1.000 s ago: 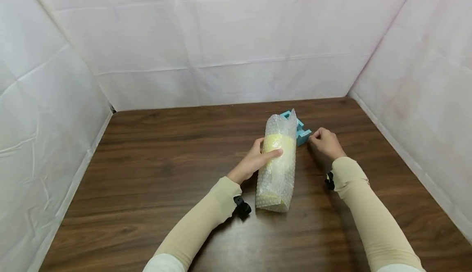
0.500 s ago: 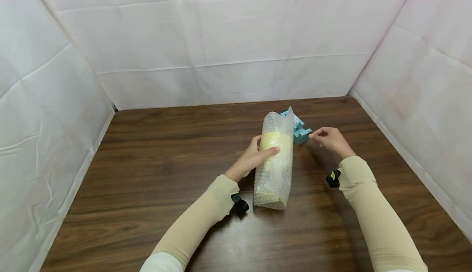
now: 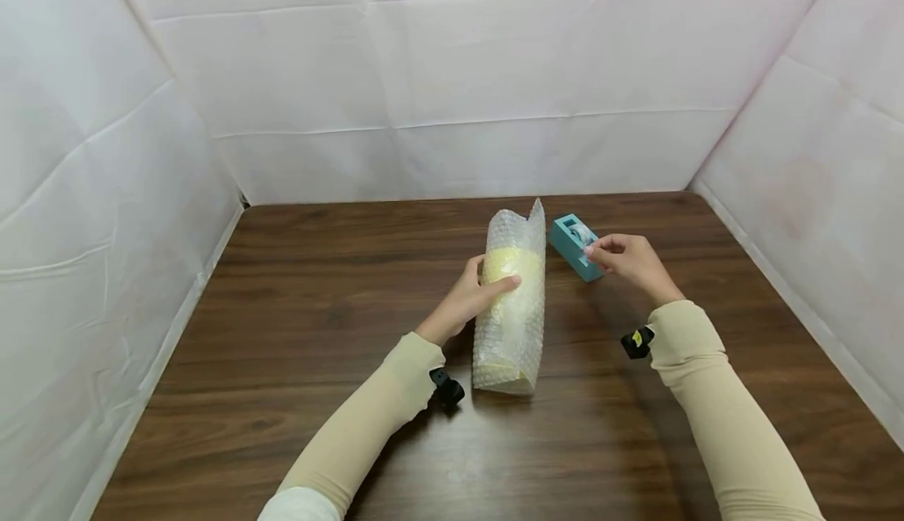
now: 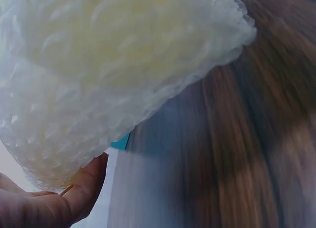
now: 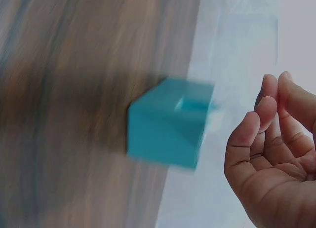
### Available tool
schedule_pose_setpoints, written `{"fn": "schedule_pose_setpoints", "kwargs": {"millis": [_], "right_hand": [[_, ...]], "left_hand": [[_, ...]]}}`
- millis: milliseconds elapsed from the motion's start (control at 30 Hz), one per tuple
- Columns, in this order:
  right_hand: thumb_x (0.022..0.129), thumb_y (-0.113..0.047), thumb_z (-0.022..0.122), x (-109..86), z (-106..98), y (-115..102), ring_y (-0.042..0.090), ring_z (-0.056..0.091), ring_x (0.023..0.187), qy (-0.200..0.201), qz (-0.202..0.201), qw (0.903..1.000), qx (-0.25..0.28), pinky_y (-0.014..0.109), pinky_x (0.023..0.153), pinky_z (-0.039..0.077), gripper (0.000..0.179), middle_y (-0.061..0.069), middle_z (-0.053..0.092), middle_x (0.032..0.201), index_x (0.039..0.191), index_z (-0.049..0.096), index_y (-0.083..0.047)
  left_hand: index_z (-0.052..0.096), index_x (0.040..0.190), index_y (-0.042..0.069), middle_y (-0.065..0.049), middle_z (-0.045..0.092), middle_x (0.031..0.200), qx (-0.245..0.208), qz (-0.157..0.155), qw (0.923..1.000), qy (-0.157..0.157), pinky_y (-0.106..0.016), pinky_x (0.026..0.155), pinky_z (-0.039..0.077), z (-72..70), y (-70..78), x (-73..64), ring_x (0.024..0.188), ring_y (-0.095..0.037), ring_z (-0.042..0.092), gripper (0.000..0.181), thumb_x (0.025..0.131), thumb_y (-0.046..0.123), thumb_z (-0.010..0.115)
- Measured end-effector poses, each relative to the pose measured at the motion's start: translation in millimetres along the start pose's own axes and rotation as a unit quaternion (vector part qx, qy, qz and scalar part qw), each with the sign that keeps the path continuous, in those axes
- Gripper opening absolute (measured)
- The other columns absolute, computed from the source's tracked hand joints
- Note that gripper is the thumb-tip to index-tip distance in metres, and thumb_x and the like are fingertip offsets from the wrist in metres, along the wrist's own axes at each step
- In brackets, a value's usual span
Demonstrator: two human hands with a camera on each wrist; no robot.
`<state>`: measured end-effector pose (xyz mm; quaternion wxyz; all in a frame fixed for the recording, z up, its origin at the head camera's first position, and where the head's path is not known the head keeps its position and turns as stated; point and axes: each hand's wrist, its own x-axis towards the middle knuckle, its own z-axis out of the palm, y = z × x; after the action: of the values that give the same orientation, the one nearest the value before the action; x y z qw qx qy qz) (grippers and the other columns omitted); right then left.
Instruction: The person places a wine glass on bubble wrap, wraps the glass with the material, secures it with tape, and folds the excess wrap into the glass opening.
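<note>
My left hand (image 3: pixel 466 301) grips a roll of bubble wrap (image 3: pixel 514 325) from its left side, thumb across the front. Something yellow shows through the wrap, which stands upright or leans slightly on the table. In the left wrist view the bubble wrap (image 4: pixel 113 55) fills the upper left, with fingers (image 4: pixel 89 188) at its lower edge. Right of the roll sits a turquoise tape dispenser (image 3: pixel 565 240). Over its near end my right hand (image 3: pixel 632 266) pinches with thumb and index fingertips at the clear tape, which hardly shows. The right wrist view has the dispenser (image 5: pixel 165 134) beside that pinch.
The dark wood table (image 3: pixel 318 309) is bounded by a white sheet backdrop (image 3: pixel 459 74) behind and at both sides. Black wrist cameras sit on both forearms, the left camera (image 3: pixel 447 388) close to the roll's base.
The bubble-wrap roll has shifted left with my left hand, so the dispenser shows whole beside it. My right hand has gone from the dispenser's near tip to over its near end.
</note>
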<state>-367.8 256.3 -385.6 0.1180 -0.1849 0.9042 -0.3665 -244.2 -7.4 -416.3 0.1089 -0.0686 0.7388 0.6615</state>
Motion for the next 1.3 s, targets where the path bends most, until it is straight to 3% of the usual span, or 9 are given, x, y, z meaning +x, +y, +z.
{"fn": "schedule_pose_setpoints", "kwargs": {"millis": [200,433,567,933,1300], "right_hand": [[0.095,-0.047,0.056,9.7,17,-25,0.025,0.06,0.088,-0.014,-0.054,0.9984,-0.003,0.041,0.078,0.05,0.048,0.016,0.069,0.102,0.112,0.066,-0.004],[0.094,-0.045,0.058,14.7,33,-54,0.013,0.062,0.084,-0.037,-0.085,0.9952,0.03,0.029,0.074,0.054,0.044,0.016,0.07,0.105,0.112,0.066,-0.005],[0.093,-0.044,0.06,14.6,41,-65,0.012,0.063,0.084,-0.044,-0.098,0.9927,0.054,0.03,0.075,0.055,0.043,0.017,0.069,0.105,0.111,0.067,-0.005],[0.092,-0.04,0.063,20.3,66,-90,0.018,0.063,0.087,-0.07,-0.122,0.9865,0.084,0.036,0.076,0.055,0.035,0.012,0.068,0.097,0.107,0.069,-0.009],[0.091,-0.035,0.066,29.6,86,-110,0.018,0.058,0.079,-0.075,-0.154,0.9834,0.061,0.032,0.071,0.046,0.025,0.006,0.07,0.089,0.099,0.072,-0.012]], "left_hand": [[0.012,0.153,0.018,-0.018,0.042,0.139,-0.003,-0.003,0.9995,0.03,-0.045,0.092,0.049,-15.9,-2.0,-7.2,0.114,-0.029,0.056,0.092,0.086,0.051,0.066],[0.011,0.153,0.017,-0.019,0.04,0.14,-0.004,-0.003,0.9986,0.052,-0.046,0.094,0.047,-29.2,-5.0,-14.6,0.117,-0.031,0.054,0.092,0.087,0.05,0.066],[0.01,0.154,0.018,-0.019,0.04,0.14,0.006,-0.004,0.9983,0.057,-0.047,0.096,0.046,-33.8,-6.7,-17.2,0.118,-0.031,0.053,0.093,0.086,0.052,0.065],[0.011,0.153,0.016,-0.019,0.044,0.132,-0.006,-0.013,0.9979,0.063,-0.044,0.093,0.048,-41.1,-13.0,-21.4,0.111,-0.029,0.056,0.091,0.088,0.051,0.064],[0.014,0.152,0.015,-0.018,0.049,0.127,-0.023,-0.01,0.9974,0.067,-0.037,0.085,0.05,-41.2,-16.7,-21.9,0.102,-0.025,0.06,0.086,0.089,0.046,0.065]]}}
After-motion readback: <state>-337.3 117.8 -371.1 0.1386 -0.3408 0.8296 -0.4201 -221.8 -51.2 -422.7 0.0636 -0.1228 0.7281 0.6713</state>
